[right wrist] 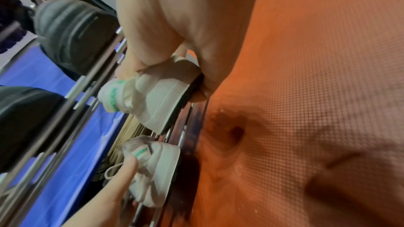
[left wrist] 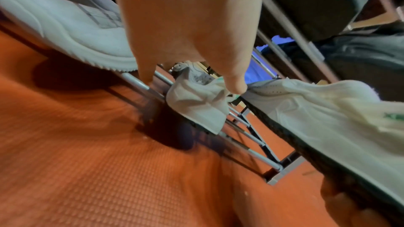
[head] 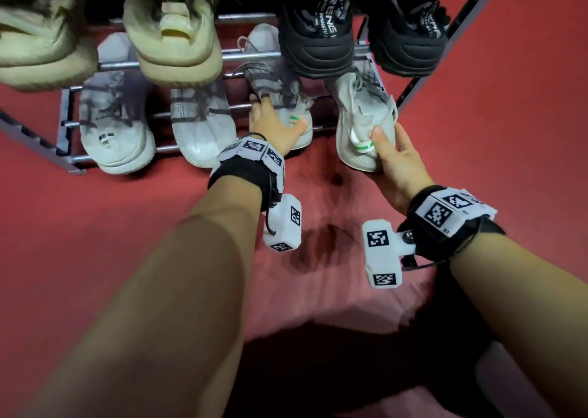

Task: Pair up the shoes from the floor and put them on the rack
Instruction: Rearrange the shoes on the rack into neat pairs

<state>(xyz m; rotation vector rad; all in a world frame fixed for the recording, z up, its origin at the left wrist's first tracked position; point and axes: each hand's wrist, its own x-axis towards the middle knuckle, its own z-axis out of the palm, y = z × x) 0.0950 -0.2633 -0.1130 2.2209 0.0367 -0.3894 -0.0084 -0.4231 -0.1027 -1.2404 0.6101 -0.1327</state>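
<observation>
Two bare hands reach to the lowest tier of a grey metal-bar shoe rack (head: 197,63) on red floor. The right hand (head: 397,160) grips the heel of a white green-tabbed sneaker (head: 362,122) at 1 o'clock. At 12 o'clock, the left hand (head: 273,122) clasps its matching white sneaker (head: 273,77).
</observation>
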